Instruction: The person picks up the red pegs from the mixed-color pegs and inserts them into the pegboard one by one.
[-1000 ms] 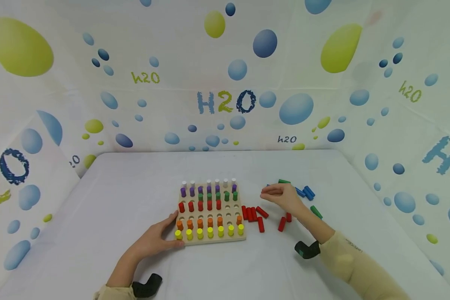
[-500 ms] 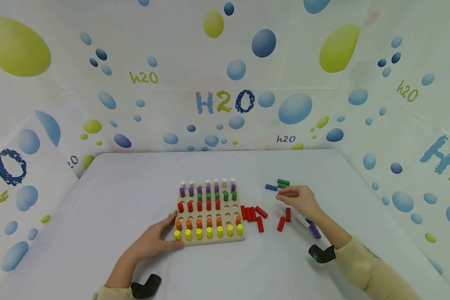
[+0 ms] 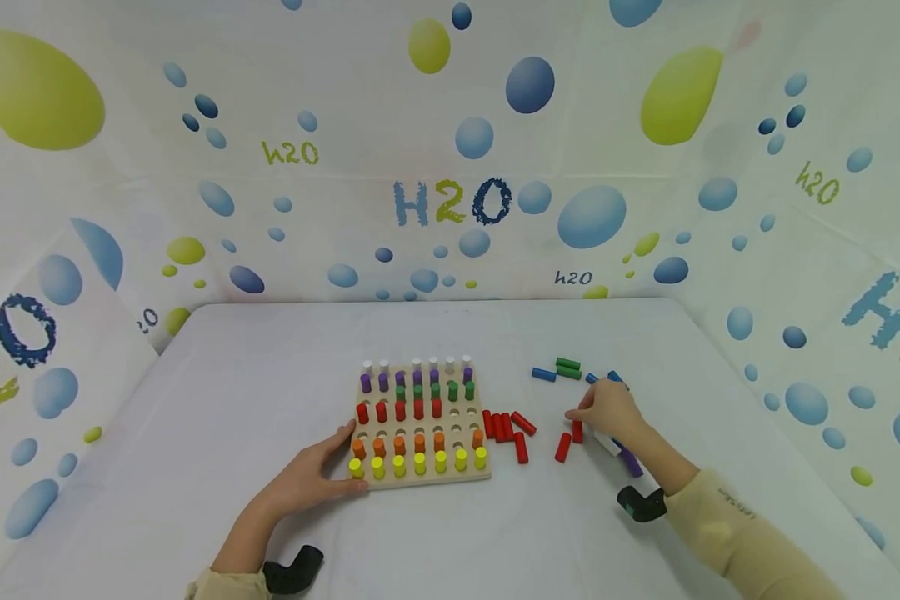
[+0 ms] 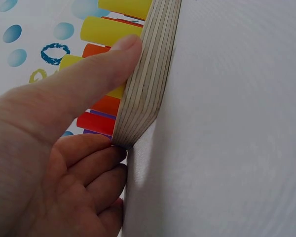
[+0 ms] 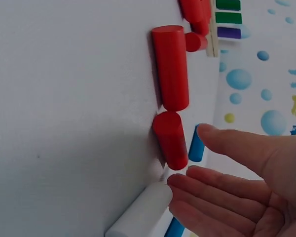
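Coming nearer than bef. to red cylindrical peg (image 5: 171,142), right of light plywood pegboard (image 3: 427,423), R hand (image 3: 613,410) has fingers apart fr. thumb; L hand (image 3: 311,479) grips pegboard's corner, unchanged.

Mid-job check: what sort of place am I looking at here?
Probably a screened-off tabletop set: white sheets printed with blue and green ovals rise behind and on both sides of a white table, with a pale wooden pegboard and coloured cylindrical pegs on it.
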A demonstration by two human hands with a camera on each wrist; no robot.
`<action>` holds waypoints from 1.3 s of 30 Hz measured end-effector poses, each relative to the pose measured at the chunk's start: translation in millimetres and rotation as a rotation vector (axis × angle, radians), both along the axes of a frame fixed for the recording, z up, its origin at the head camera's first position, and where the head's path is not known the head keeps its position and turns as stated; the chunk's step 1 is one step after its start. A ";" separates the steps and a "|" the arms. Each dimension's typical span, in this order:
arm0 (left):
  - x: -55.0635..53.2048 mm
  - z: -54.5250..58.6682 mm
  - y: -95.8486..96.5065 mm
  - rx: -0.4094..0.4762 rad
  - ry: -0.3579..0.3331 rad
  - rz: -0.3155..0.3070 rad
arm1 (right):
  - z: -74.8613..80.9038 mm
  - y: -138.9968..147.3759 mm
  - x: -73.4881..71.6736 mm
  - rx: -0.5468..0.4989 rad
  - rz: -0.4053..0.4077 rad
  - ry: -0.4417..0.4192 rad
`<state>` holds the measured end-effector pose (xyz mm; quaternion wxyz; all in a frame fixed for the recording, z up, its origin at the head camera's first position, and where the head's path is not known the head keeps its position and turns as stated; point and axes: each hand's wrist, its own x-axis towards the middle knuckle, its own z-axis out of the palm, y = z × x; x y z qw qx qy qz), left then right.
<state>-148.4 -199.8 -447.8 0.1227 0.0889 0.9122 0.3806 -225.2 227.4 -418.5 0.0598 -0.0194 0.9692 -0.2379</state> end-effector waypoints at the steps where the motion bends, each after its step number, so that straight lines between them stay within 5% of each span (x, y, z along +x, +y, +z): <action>1: -0.3 -0.1 -0.1 -0.003 0.003 -0.001 | -1.0 -1.2 -0.1 0.022 -0.004 0.001; 24: 1.3 1.9 1.9 -0.011 0.002 -0.001 | 1.9 -16.8 -4.3 0.321 0.011 -0.043; 39: 1.6 3.8 2.0 -0.002 -0.003 -0.001 | -0.3 -21.7 -6.8 0.277 0.029 -0.002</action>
